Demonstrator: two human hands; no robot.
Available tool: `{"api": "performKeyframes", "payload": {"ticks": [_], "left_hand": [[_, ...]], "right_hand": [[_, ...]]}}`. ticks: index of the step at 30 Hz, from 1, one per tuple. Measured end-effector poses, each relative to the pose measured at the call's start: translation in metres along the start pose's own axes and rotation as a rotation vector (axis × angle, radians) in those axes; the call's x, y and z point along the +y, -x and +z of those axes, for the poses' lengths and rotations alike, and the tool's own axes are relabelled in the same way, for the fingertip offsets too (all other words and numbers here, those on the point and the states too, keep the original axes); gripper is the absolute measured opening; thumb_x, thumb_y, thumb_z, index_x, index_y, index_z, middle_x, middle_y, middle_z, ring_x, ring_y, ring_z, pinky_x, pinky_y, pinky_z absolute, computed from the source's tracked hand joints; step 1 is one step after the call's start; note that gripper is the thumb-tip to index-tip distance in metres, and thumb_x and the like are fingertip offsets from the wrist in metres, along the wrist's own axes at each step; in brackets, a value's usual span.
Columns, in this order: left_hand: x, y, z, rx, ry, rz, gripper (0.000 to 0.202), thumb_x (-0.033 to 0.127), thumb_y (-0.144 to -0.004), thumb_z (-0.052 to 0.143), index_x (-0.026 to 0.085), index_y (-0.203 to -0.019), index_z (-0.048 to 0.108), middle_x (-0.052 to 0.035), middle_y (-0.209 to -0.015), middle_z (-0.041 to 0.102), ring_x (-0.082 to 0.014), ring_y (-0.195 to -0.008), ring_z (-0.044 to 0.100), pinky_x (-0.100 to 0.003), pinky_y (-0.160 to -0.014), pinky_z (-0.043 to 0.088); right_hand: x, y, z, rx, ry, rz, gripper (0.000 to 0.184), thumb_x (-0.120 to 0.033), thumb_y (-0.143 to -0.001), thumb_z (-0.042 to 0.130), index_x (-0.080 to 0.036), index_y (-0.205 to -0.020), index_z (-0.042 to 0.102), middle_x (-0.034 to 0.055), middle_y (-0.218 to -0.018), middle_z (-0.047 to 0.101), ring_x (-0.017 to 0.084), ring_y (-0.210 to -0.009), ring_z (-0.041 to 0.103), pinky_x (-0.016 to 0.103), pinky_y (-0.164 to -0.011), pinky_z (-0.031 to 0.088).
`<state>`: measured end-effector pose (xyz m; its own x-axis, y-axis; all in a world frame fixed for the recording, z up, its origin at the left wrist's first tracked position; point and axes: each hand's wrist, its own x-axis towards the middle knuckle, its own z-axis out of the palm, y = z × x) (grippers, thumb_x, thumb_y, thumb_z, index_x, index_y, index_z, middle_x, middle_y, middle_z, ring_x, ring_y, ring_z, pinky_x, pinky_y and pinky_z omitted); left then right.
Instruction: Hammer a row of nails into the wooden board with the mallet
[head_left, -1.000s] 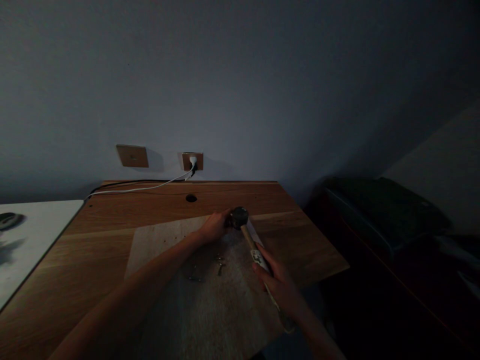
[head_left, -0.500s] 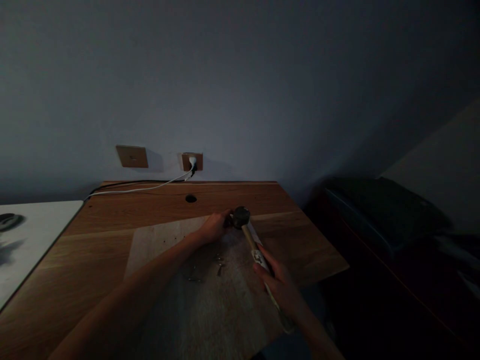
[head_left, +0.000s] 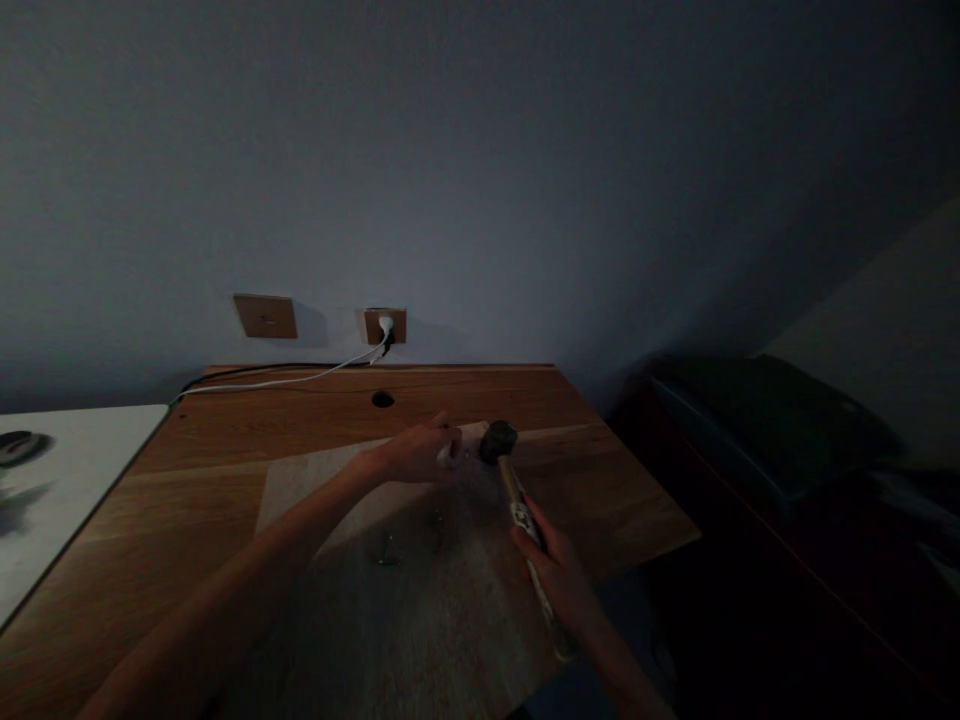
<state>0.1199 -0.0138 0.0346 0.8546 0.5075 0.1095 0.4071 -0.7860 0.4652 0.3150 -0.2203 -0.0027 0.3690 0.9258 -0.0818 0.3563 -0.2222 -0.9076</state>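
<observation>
Head camera, lower centre: I see the right hand (head_left: 553, 555) wrapped round a hammer (head_left: 521, 514), its dark head (head_left: 496, 443) near the curled left hand (head_left: 412, 452); whether that one pinches anything, I can't tell. Small metal pieces (head_left: 388, 562) lie on the pale board (head_left: 435, 620), left of the hammer.

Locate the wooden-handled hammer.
Head view, right of centre: the wooden-handled hammer is in the right hand, its dark head near the far right corner of the flat pale board, right of the left hand.
</observation>
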Motion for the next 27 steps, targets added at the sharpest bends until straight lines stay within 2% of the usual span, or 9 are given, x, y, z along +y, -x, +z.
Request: {"api": "performKeyframes", "payload": {"ticks": [2, 5, 8, 12, 17, 20, 22, 24, 27], "left_hand": [[0.006, 0.014, -0.014, -0.177, -0.044, 0.036, 0.027, 0.031, -0.072, 0.078, 0.021, -0.094, 0.065, -0.0039, -0.102, 0.062, -0.0198, -0.083, 0.062, -0.027, -0.072, 0.047], [0.014, 0.026, -0.021, -0.358, -0.056, 0.077, 0.031, 0.031, -0.07, 0.079, 0.022, -0.096, 0.065, -0.0021, -0.097, 0.064, -0.0209, -0.085, 0.061, -0.027, -0.071, 0.044], [0.017, 0.026, -0.015, -0.42, -0.075, 0.094, 0.031, 0.031, -0.068, 0.077, 0.021, -0.095, 0.065, -0.0038, -0.1, 0.065, -0.0224, -0.087, 0.061, -0.028, -0.072, 0.044], [0.018, 0.021, -0.006, -0.436, -0.035, 0.155, 0.021, 0.022, -0.068, 0.072, 0.02, -0.088, 0.067, -0.0039, -0.096, 0.067, -0.0213, -0.082, 0.061, -0.028, -0.069, 0.044], [0.019, 0.026, -0.003, -0.34, -0.04, 0.111, 0.01, 0.021, -0.074, 0.068, 0.02, -0.085, 0.068, -0.0028, -0.084, 0.069, -0.0212, -0.075, 0.063, -0.029, -0.064, 0.043], [0.015, 0.027, -0.002, -0.256, -0.085, 0.069, 0.009, 0.023, -0.074, 0.071, 0.02, -0.082, 0.069, -0.0039, -0.081, 0.069, -0.0226, -0.075, 0.064, -0.029, -0.064, 0.044], [0.009, 0.023, -0.001, -0.15, -0.079, 0.045, 0.007, 0.015, -0.074, 0.068, 0.019, -0.08, 0.069, -0.0044, -0.082, 0.069, -0.0212, -0.076, 0.065, -0.028, -0.066, 0.046], [-0.002, 0.017, 0.002, -0.001, 0.001, -0.011, 0.016, 0.006, -0.074, 0.061, 0.017, -0.083, 0.069, -0.0041, -0.084, 0.07, -0.0186, -0.076, 0.065, -0.026, -0.069, 0.046], [-0.02, 0.008, 0.011, 0.201, 0.195, -0.119, 0.022, 0.005, -0.075, 0.06, 0.016, -0.09, 0.072, -0.0031, -0.086, 0.073, -0.0172, -0.078, 0.067, -0.024, -0.072, 0.048]], "right_hand": [[0.003, 0.001, 0.002, -0.024, -0.005, 0.045, 0.064, -0.049, -0.091, 0.056, -0.02, -0.148, 0.054, 0.0104, -0.115, 0.075, 0.027, -0.084, 0.072, 0.039, -0.072, 0.058], [0.009, 0.001, 0.006, 0.036, -0.02, 0.0, 0.062, -0.047, -0.089, 0.059, -0.02, -0.144, 0.058, 0.0098, -0.123, 0.073, 0.03, -0.106, 0.07, 0.042, -0.089, 0.056], [0.015, 0.0, 0.009, 0.09, -0.029, -0.032, 0.059, -0.047, -0.088, 0.061, -0.018, -0.14, 0.062, 0.0108, -0.14, 0.065, 0.032, -0.132, 0.056, 0.045, -0.11, 0.044], [0.019, 0.0, 0.009, 0.079, -0.036, -0.026, 0.061, -0.047, -0.089, 0.061, -0.018, -0.142, 0.06, 0.0103, -0.148, 0.059, 0.031, -0.14, 0.049, 0.046, -0.118, 0.036], [0.015, 0.002, 0.008, 0.048, -0.048, -0.031, 0.058, -0.048, -0.091, 0.061, -0.022, -0.142, 0.061, 0.0094, -0.132, 0.07, 0.031, -0.124, 0.062, 0.043, -0.105, 0.049], [0.015, 0.002, 0.008, 0.075, -0.051, -0.048, 0.055, -0.047, -0.089, 0.064, -0.022, -0.138, 0.065, 0.0094, -0.125, 0.073, 0.031, -0.12, 0.064, 0.041, -0.099, 0.052], [0.016, 0.001, 0.009, 0.085, -0.053, -0.044, 0.055, -0.047, -0.088, 0.064, -0.021, -0.137, 0.065, 0.0096, -0.124, 0.073, 0.03, -0.119, 0.064, 0.04, -0.096, 0.053], [0.017, 0.001, 0.009, 0.072, -0.057, -0.026, 0.056, -0.047, -0.09, 0.062, -0.02, -0.139, 0.063, 0.0096, -0.125, 0.072, 0.03, -0.12, 0.064, 0.039, -0.096, 0.054], [0.016, 0.001, 0.009, 0.056, -0.055, -0.023, 0.059, -0.047, -0.09, 0.06, -0.019, -0.142, 0.061, 0.0105, -0.133, 0.068, 0.031, -0.127, 0.06, 0.04, -0.104, 0.049]]}}
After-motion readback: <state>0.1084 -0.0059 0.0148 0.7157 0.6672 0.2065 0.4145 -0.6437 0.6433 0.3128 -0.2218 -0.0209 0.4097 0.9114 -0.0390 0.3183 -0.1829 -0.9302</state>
